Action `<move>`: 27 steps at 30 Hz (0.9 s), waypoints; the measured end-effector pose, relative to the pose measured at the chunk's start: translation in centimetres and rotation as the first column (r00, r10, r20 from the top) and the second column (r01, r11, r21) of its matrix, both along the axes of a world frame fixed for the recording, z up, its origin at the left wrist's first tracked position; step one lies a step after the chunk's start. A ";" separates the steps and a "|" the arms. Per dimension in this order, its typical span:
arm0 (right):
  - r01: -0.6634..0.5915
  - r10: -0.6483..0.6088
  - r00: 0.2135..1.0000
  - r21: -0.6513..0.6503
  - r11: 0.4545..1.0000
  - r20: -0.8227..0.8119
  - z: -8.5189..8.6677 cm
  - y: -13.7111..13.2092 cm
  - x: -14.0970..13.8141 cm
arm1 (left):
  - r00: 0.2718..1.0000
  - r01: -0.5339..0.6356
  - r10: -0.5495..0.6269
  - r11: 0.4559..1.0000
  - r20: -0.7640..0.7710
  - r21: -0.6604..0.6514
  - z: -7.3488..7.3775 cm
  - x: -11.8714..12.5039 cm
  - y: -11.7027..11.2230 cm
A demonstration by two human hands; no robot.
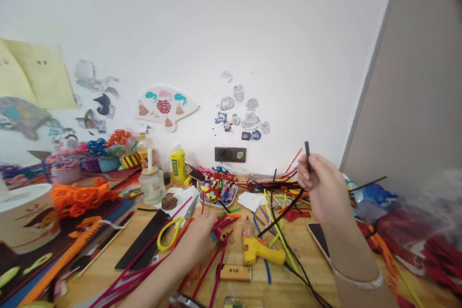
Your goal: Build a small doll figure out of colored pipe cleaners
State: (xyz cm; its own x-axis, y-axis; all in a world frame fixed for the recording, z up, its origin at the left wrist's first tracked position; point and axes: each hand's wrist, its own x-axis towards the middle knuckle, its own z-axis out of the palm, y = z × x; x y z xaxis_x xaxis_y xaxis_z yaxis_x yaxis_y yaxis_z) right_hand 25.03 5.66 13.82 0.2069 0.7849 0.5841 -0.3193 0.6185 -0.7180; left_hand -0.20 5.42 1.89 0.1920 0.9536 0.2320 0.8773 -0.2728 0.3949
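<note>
My right hand (319,185) is raised on the right, its thumb and fingers pinching a black pipe cleaner (307,151) that sticks up above the fingertips. My left hand (198,236) is low over the desk with its fingers bent around a small magenta pipe-cleaner piece (219,234); the fingertips are partly hidden. Beside that hand are yellow-handled scissors (161,238). Between the hands a yellow glue gun (263,252) lies on the desk. Behind it, a small tray (202,198) carries several colourful pipe-cleaner figures (216,185).
Loose pipe cleaners (269,197) litter the wooden desk (288,288). A phone (319,238) lies beside my right forearm. Left are a paper cup (29,219), orange pipe-cleaner pieces (84,196), a glass jar (152,187) and a yellow bottle (177,163). Plastic bags (422,211) sit right.
</note>
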 end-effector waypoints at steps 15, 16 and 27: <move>0.010 -0.402 0.474 0.452 0.892 0.783 -1.5 -1.2 -4.4 | 0.843 -0.058 -0.092 0.964 0.531 0.259 8.0 -0.2 -1.1; 0.015 -0.464 0.432 0.508 0.861 0.774 -1.7 -1.2 -4.6 | 0.834 -0.063 -0.091 0.964 0.544 0.258 8.5 -0.1 -1.3; 0.105 -0.700 0.247 0.700 0.707 0.670 -2.8 -1.5 -6.0 | 0.492 0.164 -0.038 0.985 0.870 -0.049 8.5 0.4 -1.5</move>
State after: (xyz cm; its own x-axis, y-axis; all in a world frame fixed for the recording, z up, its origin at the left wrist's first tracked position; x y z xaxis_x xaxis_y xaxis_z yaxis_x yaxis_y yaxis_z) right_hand 19.02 4.18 11.07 -0.4294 0.3499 0.8326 0.6777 0.7342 0.0409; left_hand 0.20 3.96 10.42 0.0523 0.9708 0.2339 0.0492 -0.2365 0.9704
